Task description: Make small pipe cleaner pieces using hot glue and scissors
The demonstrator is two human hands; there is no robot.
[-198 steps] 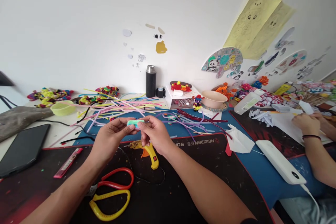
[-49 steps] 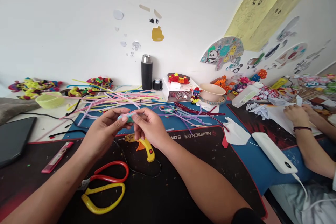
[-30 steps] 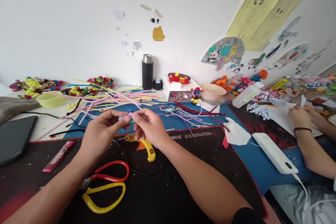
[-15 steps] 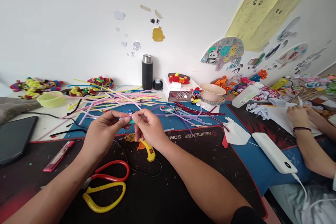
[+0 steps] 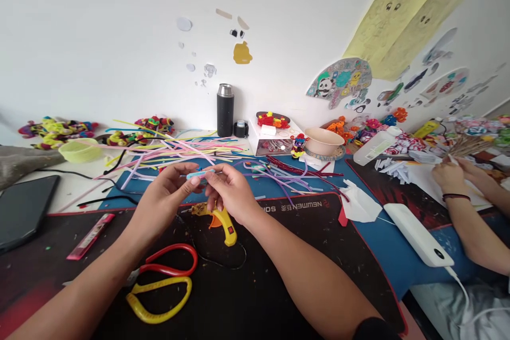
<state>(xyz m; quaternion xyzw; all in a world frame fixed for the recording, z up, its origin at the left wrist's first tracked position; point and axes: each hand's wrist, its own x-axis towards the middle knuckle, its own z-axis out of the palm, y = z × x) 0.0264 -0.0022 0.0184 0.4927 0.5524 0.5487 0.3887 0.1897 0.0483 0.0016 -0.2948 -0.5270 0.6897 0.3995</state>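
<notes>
Over the front mat, a small light-blue pipe-cleaner piece is stretched between my fingertips; its lower side is partly hidden by them. My left hand is closed, pinching the piece's left end between thumb and forefinger. At the other end, my right hand pinches it the same way. Just beneath the right hand lies a yellow glue gun with an orange trigger. Scissors with one red and one yellow handle rest between my forearms.
Loose pipe cleaners spread behind my hands. A black thermos stands by the wall, near a small figure and a beige bowl. A phone lies left, a white power bank right. Another person's hands work at far right.
The held piece has been turned, so a longer light-blue side now faces me. Both hands remain in nearly the same place, with the right fingers slightly shifted. The view has moved slightly.
</notes>
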